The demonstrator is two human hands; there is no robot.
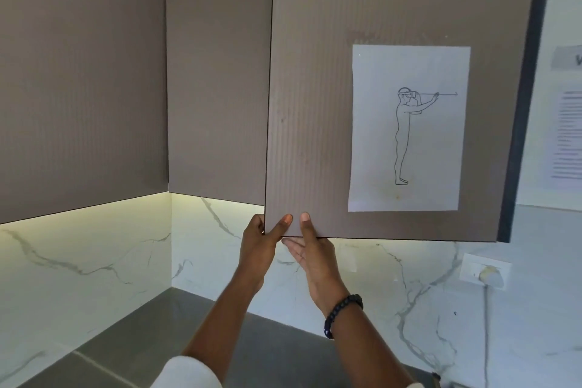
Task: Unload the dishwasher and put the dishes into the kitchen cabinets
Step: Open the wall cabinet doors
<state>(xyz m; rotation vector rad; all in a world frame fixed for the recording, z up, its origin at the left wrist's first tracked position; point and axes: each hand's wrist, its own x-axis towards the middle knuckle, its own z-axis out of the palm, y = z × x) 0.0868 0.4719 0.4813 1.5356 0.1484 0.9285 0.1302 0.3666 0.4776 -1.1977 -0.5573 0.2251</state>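
A taupe upper cabinet door point(315, 88) stands slightly ajar, its lower left corner out from the row of doors. My left hand point(259, 246) grips that corner, thumb on the front face and fingers behind the edge. Just to the right, my right hand point(311, 249) pinches the bottom edge, thumb on the front and fingers under it. A black bead bracelet sits on my right wrist. The cabinet's inside is hidden behind the door. No dishes are in view.
A sheet of paper point(409, 127) with a line drawing of a standing figure is stuck on the door. Shut cabinet doors point(82, 79) fill the left. Below are a lit marble backsplash point(94, 249), a grey countertop point(151, 324) and a wall socket point(486, 271).
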